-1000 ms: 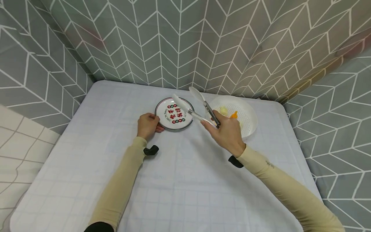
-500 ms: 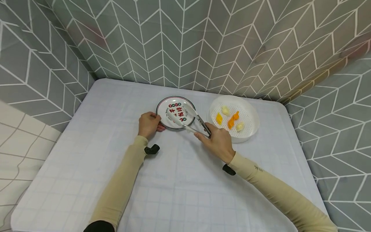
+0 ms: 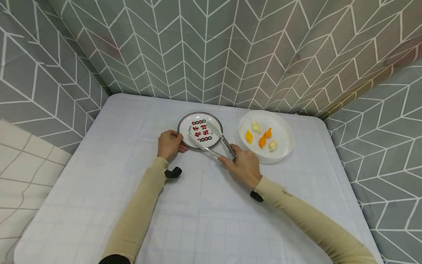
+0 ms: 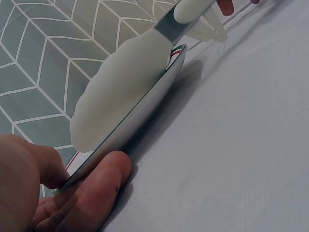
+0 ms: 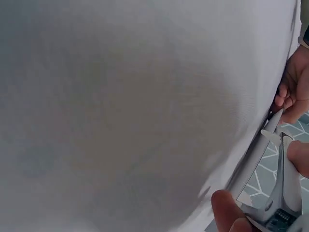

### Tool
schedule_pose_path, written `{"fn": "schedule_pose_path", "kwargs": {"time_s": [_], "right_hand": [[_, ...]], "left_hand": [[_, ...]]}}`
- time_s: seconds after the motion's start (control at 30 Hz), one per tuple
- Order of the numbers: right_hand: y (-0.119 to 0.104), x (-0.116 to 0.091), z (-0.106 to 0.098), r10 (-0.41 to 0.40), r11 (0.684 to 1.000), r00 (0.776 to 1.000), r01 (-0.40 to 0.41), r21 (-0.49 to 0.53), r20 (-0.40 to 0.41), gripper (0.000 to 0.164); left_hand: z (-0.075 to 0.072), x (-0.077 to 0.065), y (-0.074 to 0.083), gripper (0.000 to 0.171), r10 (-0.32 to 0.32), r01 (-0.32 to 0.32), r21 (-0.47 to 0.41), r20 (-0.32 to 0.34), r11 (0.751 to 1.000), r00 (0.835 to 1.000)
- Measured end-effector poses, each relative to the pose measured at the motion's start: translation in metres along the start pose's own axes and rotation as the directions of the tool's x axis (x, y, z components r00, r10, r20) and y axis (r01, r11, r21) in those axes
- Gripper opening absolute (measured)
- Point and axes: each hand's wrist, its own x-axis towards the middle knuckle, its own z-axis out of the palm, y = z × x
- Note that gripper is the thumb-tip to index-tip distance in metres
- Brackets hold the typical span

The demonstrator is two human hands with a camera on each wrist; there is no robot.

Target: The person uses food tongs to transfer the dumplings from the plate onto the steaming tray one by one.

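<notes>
My left hand pinches the near-left rim of a round white plate printed with red characters and a dark edge line. In the left wrist view, fingers lie under the rim, which looks slightly raised. My right hand grips a pair of tongs with metal arms and pale, spoon-shaped tips. These tips are spread apart over the plate, and I see nothing between them. In the left wrist view one tong tip covers much of the plate's inside; whether it touches the plate I cannot tell.
Right of the plate stands a white perforated round basket. It holds several small pieces, among them a yellow one, an orange twisted one and a pale one. A patterned grey curtain rises behind the white-covered table.
My right hand and the tongs have moved left and nearer to me, from beside the basket to over the plate. The basket's pieces have come into sight. My left hand keeps its hold.
</notes>
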Motion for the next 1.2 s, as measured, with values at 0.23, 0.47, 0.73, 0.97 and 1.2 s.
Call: {"fn": "schedule_pose_path", "kwargs": {"time_s": [0.23,0.47,0.73,0.97,1.2], "right_hand": [[-0.004,0.001,0.008,-0.007,0.996,1.0,0.004,-0.093,-0.024,0.069],[-0.009,0.006,0.007,-0.016,0.988,1.0,0.013,-0.152,-0.024,0.071],[-0.011,0.007,0.006,0.006,0.989,1.0,-0.003,-0.146,0.018,0.063],[-0.009,0.007,0.0,0.029,0.992,0.998,-0.022,-0.127,0.054,0.06],[0.0,0.005,-0.021,0.09,0.996,0.99,-0.087,-0.035,0.104,0.074]], "left_hand": [[0.001,0.0,-0.001,0.023,0.002,-0.002,0.005,0.002,1.0,1.0],[0.002,0.002,0.0,0.023,0.01,-0.01,-0.005,0.001,1.0,1.0],[0.002,-0.002,-0.001,0.025,0.042,-0.042,-0.022,-0.005,0.999,0.999],[0.001,-0.004,0.002,0.03,0.01,-0.009,-0.05,0.018,0.999,1.0],[-0.015,-0.006,0.008,0.037,-0.059,0.059,0.006,0.079,0.998,0.995]]}}
